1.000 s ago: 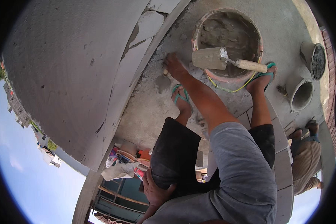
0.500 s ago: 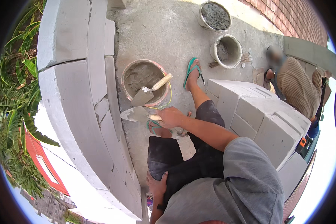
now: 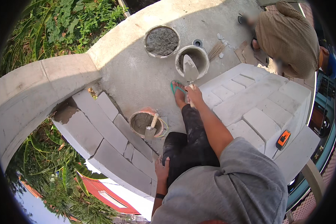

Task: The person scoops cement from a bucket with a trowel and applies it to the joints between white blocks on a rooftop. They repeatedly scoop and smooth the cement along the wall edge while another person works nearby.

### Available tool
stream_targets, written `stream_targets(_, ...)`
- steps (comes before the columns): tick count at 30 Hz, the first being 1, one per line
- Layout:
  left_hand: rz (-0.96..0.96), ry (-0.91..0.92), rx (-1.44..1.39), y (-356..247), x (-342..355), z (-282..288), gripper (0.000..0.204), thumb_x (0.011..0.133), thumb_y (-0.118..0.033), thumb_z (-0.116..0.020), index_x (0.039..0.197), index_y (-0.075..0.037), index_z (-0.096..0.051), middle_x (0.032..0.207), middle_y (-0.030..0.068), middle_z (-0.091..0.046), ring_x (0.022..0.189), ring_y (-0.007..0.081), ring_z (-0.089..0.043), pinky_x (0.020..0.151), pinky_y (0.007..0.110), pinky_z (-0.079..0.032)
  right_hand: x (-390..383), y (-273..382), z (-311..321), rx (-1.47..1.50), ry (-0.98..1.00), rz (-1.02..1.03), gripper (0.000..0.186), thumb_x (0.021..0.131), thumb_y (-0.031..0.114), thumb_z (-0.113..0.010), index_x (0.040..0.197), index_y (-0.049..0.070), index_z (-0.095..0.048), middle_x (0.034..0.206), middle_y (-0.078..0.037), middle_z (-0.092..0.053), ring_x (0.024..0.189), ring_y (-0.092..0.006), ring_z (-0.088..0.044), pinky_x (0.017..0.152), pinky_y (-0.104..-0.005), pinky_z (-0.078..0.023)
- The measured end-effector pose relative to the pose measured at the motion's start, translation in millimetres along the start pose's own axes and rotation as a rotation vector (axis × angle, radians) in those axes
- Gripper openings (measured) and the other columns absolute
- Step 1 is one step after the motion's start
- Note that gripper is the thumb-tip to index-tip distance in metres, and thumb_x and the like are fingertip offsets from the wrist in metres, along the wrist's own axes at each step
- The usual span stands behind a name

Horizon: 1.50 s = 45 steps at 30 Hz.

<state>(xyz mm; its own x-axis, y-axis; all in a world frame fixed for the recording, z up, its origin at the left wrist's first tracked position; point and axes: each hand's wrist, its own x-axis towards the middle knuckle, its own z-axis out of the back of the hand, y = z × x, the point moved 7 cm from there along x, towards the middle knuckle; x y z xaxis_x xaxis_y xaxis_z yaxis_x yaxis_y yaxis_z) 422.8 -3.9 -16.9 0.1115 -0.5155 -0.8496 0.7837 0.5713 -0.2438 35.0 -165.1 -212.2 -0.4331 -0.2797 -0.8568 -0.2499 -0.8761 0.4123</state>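
Trowel (image 3: pixel 190 69) over bucket (image 3: pixel 192 59), block stack (image 3: pixel 257 108) right, wall (image 3: pixel 108 138) left

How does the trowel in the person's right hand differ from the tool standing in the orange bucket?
The trowel is held by the right hand, its pointed blade raised over the grey bucket. The other tool is in no hand; it leans in the orange bucket, its squarer blade down in mortar and its wooden handle up. Both have grey metal blades.

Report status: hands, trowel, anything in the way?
Right hand grips trowel, blade over grey bucket. Left hand rests on thigh beside block wall. Second trowel stands in orange bucket. Path clear.
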Motion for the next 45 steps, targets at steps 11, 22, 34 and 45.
stream_targets(11, -0.313, -0.075, 0.294, -250.8, 72.7, 122.8, 0.072, 0.094, -0.045, -0.067, 0.14, 0.008, -0.05, 0.138, 0.0298, -0.055, 0.13, 0.0439, -0.053, 0.111, 0.046, -0.041, 23.4, 42.5, 81.7, -0.497, -0.218, 0.263, 0.04, 0.094, 0.038, -0.059, 0.111, 0.001, -0.061, 0.097, -0.026, -0.071, 0.092, -0.0426, -0.07, 0.083, -0.0522, -0.052)
stream_targets(22, -0.245, 0.06, 0.768, -276.5, 229.0, 173.7, 0.087, 0.088, -0.048, -0.072, 0.151, 0.002, -0.039, 0.14, 0.0291, -0.049, 0.125, 0.0466, -0.052, 0.108, 0.05, -0.043, 130.0, 194.4, -37.2, -0.716, -0.024, 0.128, 0.046, 0.104, 0.039, -0.048, 0.118, -0.003, -0.061, 0.113, -0.029, -0.07, 0.11, -0.0479, -0.065, 0.096, -0.0558, -0.049)
stream_targets(34, -0.182, 0.183, 0.806, -291.6, 282.7, 229.8, 0.086, 0.084, -0.041, -0.078, 0.151, -0.002, -0.04, 0.137, 0.0241, -0.048, 0.126, 0.0432, -0.051, 0.108, 0.049, -0.042, 189.1, 172.8, -170.7, -0.526, -0.123, 0.109, 0.049, 0.103, 0.04, -0.049, 0.116, -0.006, -0.061, 0.106, -0.035, -0.068, 0.103, -0.0516, -0.065, 0.092, -0.058, -0.05)
stream_targets(45, -0.146, 0.195, 0.854, -280.4, 282.2, 228.7, 0.086, 0.084, -0.042, -0.077, 0.151, -0.003, -0.04, 0.136, 0.0249, -0.047, 0.126, 0.0435, -0.05, 0.108, 0.05, -0.041, 242.9, 204.7, -177.0, -0.687, 0.078, 0.199, 0.049, 0.102, 0.041, -0.05, 0.111, -0.005, -0.066, 0.105, -0.031, -0.07, 0.104, -0.0504, -0.065, 0.094, -0.055, -0.049)
